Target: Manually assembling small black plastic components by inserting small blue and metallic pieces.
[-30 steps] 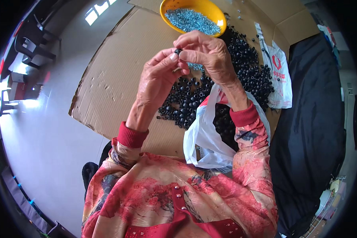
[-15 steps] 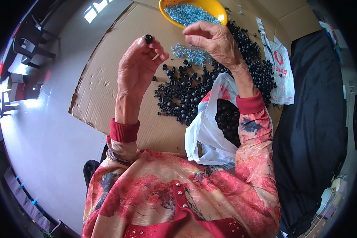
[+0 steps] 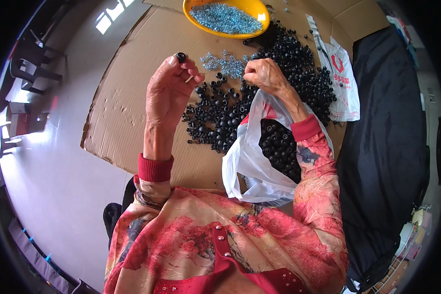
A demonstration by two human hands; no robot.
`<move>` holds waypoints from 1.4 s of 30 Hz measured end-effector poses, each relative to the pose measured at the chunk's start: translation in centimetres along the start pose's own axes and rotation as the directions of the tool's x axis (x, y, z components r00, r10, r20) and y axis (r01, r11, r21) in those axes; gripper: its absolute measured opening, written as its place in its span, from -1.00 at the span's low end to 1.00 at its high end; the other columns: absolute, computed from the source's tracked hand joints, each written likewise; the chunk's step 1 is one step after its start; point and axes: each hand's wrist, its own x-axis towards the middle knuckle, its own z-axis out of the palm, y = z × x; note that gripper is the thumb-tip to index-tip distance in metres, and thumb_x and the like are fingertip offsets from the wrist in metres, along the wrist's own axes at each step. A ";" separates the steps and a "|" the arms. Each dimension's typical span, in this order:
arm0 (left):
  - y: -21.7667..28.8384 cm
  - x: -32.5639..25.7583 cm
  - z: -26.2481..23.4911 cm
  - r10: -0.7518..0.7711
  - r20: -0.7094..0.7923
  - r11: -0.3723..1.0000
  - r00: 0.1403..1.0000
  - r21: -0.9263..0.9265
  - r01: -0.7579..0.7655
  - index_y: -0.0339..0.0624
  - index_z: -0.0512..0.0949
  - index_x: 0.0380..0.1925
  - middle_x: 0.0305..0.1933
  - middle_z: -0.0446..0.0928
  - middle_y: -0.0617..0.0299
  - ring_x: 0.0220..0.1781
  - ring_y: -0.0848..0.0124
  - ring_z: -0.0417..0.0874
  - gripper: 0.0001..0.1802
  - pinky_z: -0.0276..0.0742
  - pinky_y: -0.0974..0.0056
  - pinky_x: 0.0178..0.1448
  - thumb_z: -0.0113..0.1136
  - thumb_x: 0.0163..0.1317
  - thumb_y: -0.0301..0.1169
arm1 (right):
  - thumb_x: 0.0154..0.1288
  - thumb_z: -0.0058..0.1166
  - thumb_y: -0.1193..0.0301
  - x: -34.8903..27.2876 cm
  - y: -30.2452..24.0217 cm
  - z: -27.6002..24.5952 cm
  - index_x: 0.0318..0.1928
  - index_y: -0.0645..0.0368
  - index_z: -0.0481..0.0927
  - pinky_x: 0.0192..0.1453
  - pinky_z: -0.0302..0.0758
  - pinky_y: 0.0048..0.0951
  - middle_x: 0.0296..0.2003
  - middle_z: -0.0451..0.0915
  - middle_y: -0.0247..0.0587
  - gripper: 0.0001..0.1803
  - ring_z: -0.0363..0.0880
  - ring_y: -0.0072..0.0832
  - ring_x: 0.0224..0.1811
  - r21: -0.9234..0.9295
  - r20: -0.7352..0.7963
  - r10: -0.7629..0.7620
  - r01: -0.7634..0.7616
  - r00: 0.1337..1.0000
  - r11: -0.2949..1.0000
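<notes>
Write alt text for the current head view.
A person's left hand pinches a black part above cardboard; the right hand is beside loose blue pieces and scattered black parts. A yellow bowl and open white bag lie nearby.

Blouse: and what a splash, blotchy pinks and reds blooming over cream, dark smudges cutting through
Sleeves: same print, a blue-grey patch near the right wrist
Cuffs: deep red
Placket: red too, shiny round buttons
Trim: red, glinting with tiny dots
</notes>
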 end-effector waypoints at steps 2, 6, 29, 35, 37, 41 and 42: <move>0.0 -0.1 -0.2 -0.011 0.018 1.000 1.000 0.009 0.011 -0.20 0.50 -0.30 -0.37 0.50 0.27 -0.24 0.44 0.49 -0.77 0.38 0.20 0.00 -0.01 0.25 -0.27 | -0.10 0.01 0.46 0.3 -0.4 0.8 -0.58 0.25 0.54 -0.34 0.52 -0.26 -0.60 0.55 -0.02 -0.89 0.58 -0.17 -0.52 -0.041 0.001 -0.025 0.025 1.000 0.999; -0.3 -0.1 0.4 0.002 -0.011 1.000 1.000 0.029 -0.002 -0.22 0.49 -0.31 -0.36 0.49 0.25 -0.28 0.44 0.50 -0.79 0.43 0.22 -0.08 0.01 0.23 -0.29 | -0.13 0.00 0.49 0.0 0.6 1.9 -0.62 0.26 0.50 -0.36 0.53 -0.19 -0.59 0.54 0.02 -0.91 0.57 -0.09 -0.51 -0.154 -0.053 -0.123 0.113 0.991 0.982; -1.9 -0.5 0.9 -0.055 0.051 0.994 0.997 -0.087 0.059 -0.19 0.46 -0.22 -0.29 0.49 0.25 -0.30 0.45 0.47 -0.76 0.43 0.16 -0.02 -0.03 0.28 -0.26 | 0.10 0.06 0.46 -0.8 -5.8 -3.3 -0.46 0.25 0.55 -0.38 0.46 -0.47 -0.57 0.52 -0.21 -0.89 0.51 -0.47 -0.52 0.180 -0.129 -0.218 0.239 0.967 0.954; -0.6 -0.5 0.4 0.011 -0.019 0.999 1.000 -0.037 -0.012 -0.25 0.48 -0.28 -0.32 0.48 0.21 -0.30 0.45 0.51 -0.80 0.48 0.23 -0.15 0.04 0.24 -0.34 | -0.02 -0.05 0.49 -0.6 -0.4 -0.2 -0.61 0.27 0.44 -0.36 0.48 -0.23 -0.62 0.51 -0.05 -0.88 0.54 -0.17 -0.50 -0.213 -0.002 -0.263 0.256 0.965 0.943; -0.6 -0.4 0.3 0.018 -0.033 1.000 0.999 -0.013 -0.019 -0.26 0.48 -0.29 -0.32 0.48 0.21 -0.31 0.45 0.50 -0.80 0.48 0.24 -0.14 0.05 0.23 -0.34 | -0.02 -0.04 0.49 -0.6 0.4 0.1 -0.59 0.26 0.44 -0.32 0.49 -0.24 -0.58 0.52 -0.05 -0.89 0.55 -0.17 -0.46 -0.377 0.047 -0.253 0.252 0.966 0.891; -0.3 -0.5 -0.4 0.004 -0.024 0.998 1.000 0.060 -0.002 -0.21 0.50 -0.22 -0.32 0.49 0.29 -0.28 0.46 0.48 -0.74 0.39 0.20 -0.02 0.01 0.25 -0.26 | -0.01 -0.05 0.50 -0.7 -0.5 0.0 -0.56 0.27 0.45 -0.29 0.50 -0.25 -0.54 0.54 -0.05 -0.91 0.55 -0.18 -0.43 -0.320 -0.016 -0.302 0.282 0.953 0.905; -0.2 -0.4 -0.5 0.008 -0.027 0.998 1.000 0.058 -0.006 -0.22 0.50 -0.22 -0.32 0.49 0.28 -0.28 0.46 0.48 -0.74 0.39 0.20 -0.02 0.01 0.25 -0.26 | -0.01 -0.06 0.50 -0.6 -1.4 -0.2 -0.55 0.27 0.46 -0.28 0.50 -0.26 -0.52 0.54 -0.05 -0.91 0.55 -0.19 -0.43 -0.236 0.004 -0.278 0.271 0.961 0.933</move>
